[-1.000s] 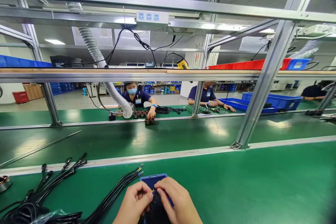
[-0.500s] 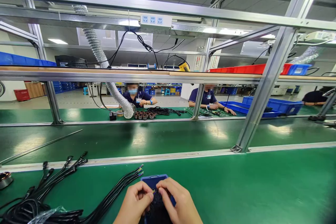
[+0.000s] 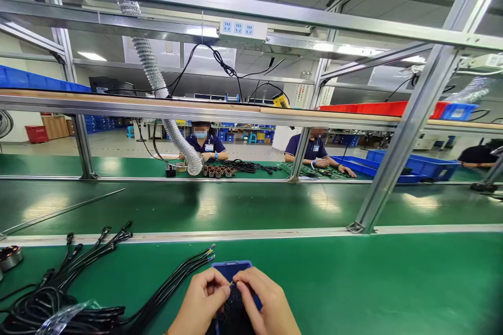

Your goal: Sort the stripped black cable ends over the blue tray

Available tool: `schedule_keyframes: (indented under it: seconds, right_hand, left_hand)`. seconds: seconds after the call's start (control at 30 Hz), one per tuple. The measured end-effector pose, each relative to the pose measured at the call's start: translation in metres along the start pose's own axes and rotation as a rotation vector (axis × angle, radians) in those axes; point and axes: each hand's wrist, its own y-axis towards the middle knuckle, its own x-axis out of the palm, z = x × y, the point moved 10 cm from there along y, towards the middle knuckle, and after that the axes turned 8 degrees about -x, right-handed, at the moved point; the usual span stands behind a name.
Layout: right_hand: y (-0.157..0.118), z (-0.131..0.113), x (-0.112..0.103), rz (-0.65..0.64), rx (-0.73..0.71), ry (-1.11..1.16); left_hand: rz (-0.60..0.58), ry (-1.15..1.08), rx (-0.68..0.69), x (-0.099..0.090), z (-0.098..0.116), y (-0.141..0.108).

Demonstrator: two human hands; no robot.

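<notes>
Both my hands are pinched together over a small blue tray [image 3: 231, 268] at the bottom middle. Between thumb and forefinger, my left hand [image 3: 205, 297] grips what looks like a thin yellow wire [image 3: 231, 283], just its tip showing. My right hand [image 3: 268, 296] is closed in a pinch right beside it; what its fingertips hold is too small to make out. A dark tangle of small black pieces [image 3: 236, 311] fills the tray below my fingers, partly covered by the hands. Left of my left hand lies a bundle of black cables [image 3: 173, 282] with bare coloured wire ends.
Coiled black cables with connectors [image 3: 47, 301] and a clear plastic bag [image 3: 65, 318] lie at left, near a copper-wound metal ring [image 3: 11, 258]. A metal rod [image 3: 66, 210] rests behind. Metal frame posts [image 3: 404, 141] divide the benches. Co-workers sit opposite, near blue bins [image 3: 416, 163].
The view has shifted slightly. My hands keep the same pinch above the tray. Across the bench, one co-worker's raised hand has come down.
</notes>
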Motion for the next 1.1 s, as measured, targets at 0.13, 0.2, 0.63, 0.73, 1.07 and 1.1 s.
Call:
schedule_keyframes:
  seconds: [0.13, 0.2, 0.63, 0.73, 1.07, 1.1]
  right_hand:
    - [-0.001, 0.0, -0.001, 0.008, 0.006, -0.014]
    - [0.0, -0.001, -0.002, 0.01, 0.013, -0.018]
    - [-0.009, 0.026, 0.011, -0.092, 0.342, 0.116]
    - [-0.013, 0.027, 0.019, -0.073, 0.345, 0.133]
    - [-0.015, 0.039, 0.006, 0.104, 0.4, 0.241]
    - [-0.015, 0.041, 0.002, 0.124, 0.415, 0.244]
  left_hand:
    - [-0.012, 0.025, -0.023, 0.002, 0.007, -0.005]
    - [-0.017, 0.026, -0.028, 0.002, 0.01, -0.008]
    - [0.037, 0.022, 0.011, -0.003, 0.012, -0.009]
    - [0.032, 0.003, -0.019, -0.003, 0.007, -0.007]
    - [0.022, -0.111, -0.103, -0.003, -0.003, -0.007]
    - [0.018, -0.105, -0.106, -0.002, -0.003, -0.008]
